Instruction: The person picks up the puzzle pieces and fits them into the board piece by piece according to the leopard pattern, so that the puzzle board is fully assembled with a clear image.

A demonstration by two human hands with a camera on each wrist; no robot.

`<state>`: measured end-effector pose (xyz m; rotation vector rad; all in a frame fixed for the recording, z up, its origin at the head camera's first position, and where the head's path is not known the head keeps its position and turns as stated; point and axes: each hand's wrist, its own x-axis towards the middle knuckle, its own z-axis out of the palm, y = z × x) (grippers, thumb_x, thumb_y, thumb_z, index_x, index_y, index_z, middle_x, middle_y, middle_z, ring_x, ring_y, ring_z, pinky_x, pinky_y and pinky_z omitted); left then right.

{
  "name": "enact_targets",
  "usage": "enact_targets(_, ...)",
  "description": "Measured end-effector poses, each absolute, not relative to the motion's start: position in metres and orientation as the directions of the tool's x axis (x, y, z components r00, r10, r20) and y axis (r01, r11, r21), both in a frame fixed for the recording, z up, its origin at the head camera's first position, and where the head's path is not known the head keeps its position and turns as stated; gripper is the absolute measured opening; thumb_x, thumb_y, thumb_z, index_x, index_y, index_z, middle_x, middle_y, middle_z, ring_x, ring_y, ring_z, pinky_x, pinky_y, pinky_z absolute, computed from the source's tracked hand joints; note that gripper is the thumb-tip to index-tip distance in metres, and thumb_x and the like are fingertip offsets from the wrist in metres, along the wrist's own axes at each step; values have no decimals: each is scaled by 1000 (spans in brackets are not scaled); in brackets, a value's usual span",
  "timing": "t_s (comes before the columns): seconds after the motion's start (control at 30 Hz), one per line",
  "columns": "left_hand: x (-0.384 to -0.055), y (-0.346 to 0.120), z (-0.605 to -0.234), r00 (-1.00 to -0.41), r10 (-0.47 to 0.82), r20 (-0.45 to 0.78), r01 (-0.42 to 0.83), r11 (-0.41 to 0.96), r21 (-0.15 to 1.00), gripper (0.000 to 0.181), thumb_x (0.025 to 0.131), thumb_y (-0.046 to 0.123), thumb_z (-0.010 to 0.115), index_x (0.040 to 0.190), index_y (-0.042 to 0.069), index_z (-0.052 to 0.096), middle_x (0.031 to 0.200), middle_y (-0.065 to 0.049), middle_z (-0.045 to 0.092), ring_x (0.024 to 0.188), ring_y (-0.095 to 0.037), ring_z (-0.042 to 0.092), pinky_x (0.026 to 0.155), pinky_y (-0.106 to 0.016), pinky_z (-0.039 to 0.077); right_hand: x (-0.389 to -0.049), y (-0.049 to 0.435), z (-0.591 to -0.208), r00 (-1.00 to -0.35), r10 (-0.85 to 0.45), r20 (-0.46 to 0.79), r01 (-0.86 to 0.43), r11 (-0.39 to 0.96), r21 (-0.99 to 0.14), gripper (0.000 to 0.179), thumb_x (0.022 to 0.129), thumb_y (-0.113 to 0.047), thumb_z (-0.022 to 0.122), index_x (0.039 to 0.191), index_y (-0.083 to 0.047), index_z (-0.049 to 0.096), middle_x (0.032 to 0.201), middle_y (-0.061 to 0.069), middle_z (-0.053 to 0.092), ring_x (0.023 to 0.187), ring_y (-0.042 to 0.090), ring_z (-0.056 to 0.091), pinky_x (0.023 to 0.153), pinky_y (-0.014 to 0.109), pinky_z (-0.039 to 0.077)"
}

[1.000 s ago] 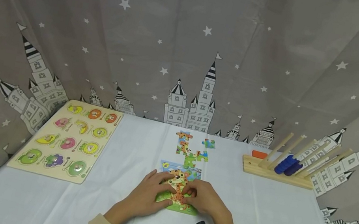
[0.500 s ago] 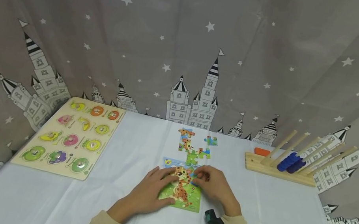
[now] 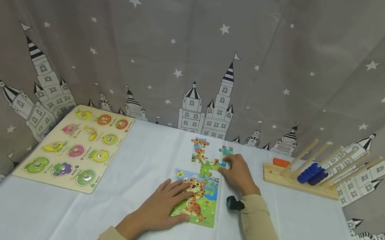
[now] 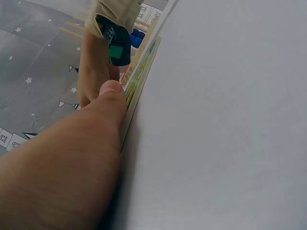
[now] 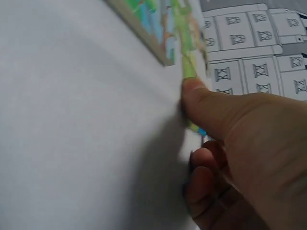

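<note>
A puzzle board (image 3: 201, 211) with a spotted leopard picture lies on the white table, in the middle of the head view. My left hand (image 3: 162, 202) rests across its left side with fingers extended, covering part of the picture. Beyond the board, my right hand (image 3: 240, 175) pinches the edge of a puzzle piece (image 3: 220, 166) between thumb and fingers. In the right wrist view, its thumb (image 5: 206, 103) lies on a green edge. Beside that piece are a green puzzle piece (image 3: 206, 169), leopard-patterned pieces (image 3: 201, 154) and a blue-green piece (image 3: 225, 150).
On the left lies a wooden fruit knob puzzle (image 3: 81, 147). A wooden peg stand (image 3: 299, 182) with dark blue rings stands at the right, an orange block (image 3: 280, 163) at its back left. A grey castle-print curtain (image 3: 142, 55) hangs behind the table (image 3: 148, 151).
My right hand has left the puzzle board's upper right and moved forward to the loose puzzle pieces, uncovering the board's right side. The left hand stays on the board.
</note>
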<state>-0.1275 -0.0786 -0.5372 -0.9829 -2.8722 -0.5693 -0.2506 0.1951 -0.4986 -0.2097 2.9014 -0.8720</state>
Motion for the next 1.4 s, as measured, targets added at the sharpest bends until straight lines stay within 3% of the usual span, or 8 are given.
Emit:
enact_targets(0.13, -127, -79, -534, -794, 576, 193, 606, 726, 326, 68, 96, 66, 53, 150, 26, 51, 163, 0, 41, 152, -30, 36, 124, -59, 26, -247, 197, -500, -993, -96, -74, -28, 774, -633, 32, 94, -28, 74, 114, -7, 62, 98, 9, 61, 84, 21, 54, 77, 35, 46)
enact_targets(0.23, -126, -79, -532, -794, 577, 192, 606, 722, 333, 67, 96, 65, 54, 149, 25, 52, 163, -1, 42, 151, -30, 37, 124, -59, 26, -233, 198, -499, -995, -59, -85, 18, 708, -705, 21, 96, -26, 72, 106, -10, 61, 91, 4, 63, 78, 16, 55, 71, 28, 43)
enact_targets(0.43, -126, -81, -532, -812, 561, 161, 579, 737, 350, 68, 96, 67, 52, 150, 26, 51, 164, 2, 39, 153, -29, 34, 126, -58, 23, -193, 191, -489, -953, -278, -122, -79, 614, -785, 12, 95, -18, 73, 105, -13, 69, 88, 3, 69, 74, 14, 61, 66, 27, 49)
enact_targets(0.6, -127, -81, -533, -806, 563, 182, 588, 725, 358, 66, 97, 64, 53, 149, 24, 52, 164, 0, 40, 152, -31, 36, 125, -59, 24, -172, 184, -492, -919, -378, -109, -173, 636, -752, 5, 93, -18, 75, 97, -17, 71, 79, -5, 66, 70, 10, 58, 65, 24, 47)
enact_targets(1.0, -128, -77, -536, -802, 571, 178, 590, 710, 384, 66, 97, 62, 53, 151, 25, 50, 164, 1, 40, 152, -30, 35, 125, -61, 23, -159, 175, -502, -947, -320, -34, -214, 704, -677, 8, 91, -16, 77, 99, -16, 77, 84, -6, 65, 72, 6, 53, 63, 21, 46)
enact_targets(1.4, -125, -77, -530, -777, 607, 169, 622, 697, 357, 60, 101, 58, 49, 154, 30, 47, 165, -3, 38, 153, -34, 33, 123, -64, 23, -159, 170, -500, -952, -302, -57, -203, 759, -619, 12, 91, -17, 77, 103, -14, 78, 89, -5, 61, 75, 9, 51, 65, 23, 43)
